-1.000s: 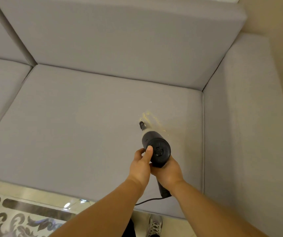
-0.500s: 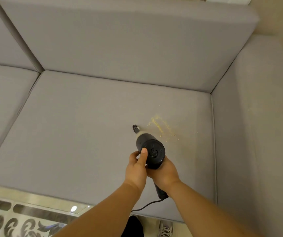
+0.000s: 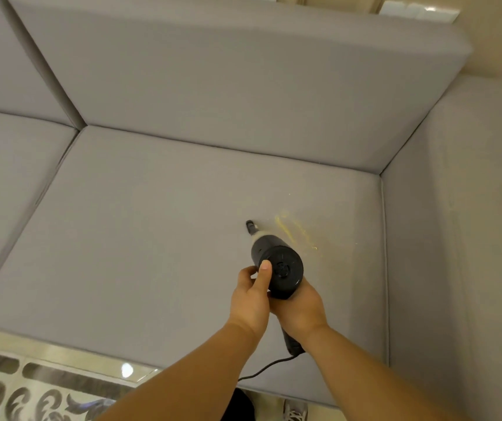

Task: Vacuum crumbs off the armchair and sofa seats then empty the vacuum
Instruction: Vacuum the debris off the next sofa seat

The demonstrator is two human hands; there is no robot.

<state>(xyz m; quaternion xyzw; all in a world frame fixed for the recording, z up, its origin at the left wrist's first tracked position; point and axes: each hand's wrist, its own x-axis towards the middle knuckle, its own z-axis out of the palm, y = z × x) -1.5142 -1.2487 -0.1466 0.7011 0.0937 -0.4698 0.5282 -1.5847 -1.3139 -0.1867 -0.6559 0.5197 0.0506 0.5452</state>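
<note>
A black handheld vacuum [image 3: 277,262] points down at the grey sofa seat [image 3: 152,238], its narrow nozzle tip touching the cushion. Yellow crumbs [image 3: 295,230] lie in a streak just right of the nozzle. My right hand [image 3: 300,308] grips the vacuum's handle from below. My left hand [image 3: 251,294] holds the round rear of the body, thumb pressed on its edge. A black cord [image 3: 262,370] trails from the handle over the seat's front edge.
The sofa's back cushion [image 3: 228,86] rises behind and its right armrest [image 3: 456,238] walls off the seat. Another seat cushion [image 3: 7,165] lies to the left. Patterned glossy floor [image 3: 31,390] and a shoe [image 3: 295,410] show below.
The vacuum's nozzle has shifted left off the crumb streak, which now lies to its right. Both hands keep the same hold; the view has tilted up slightly.
</note>
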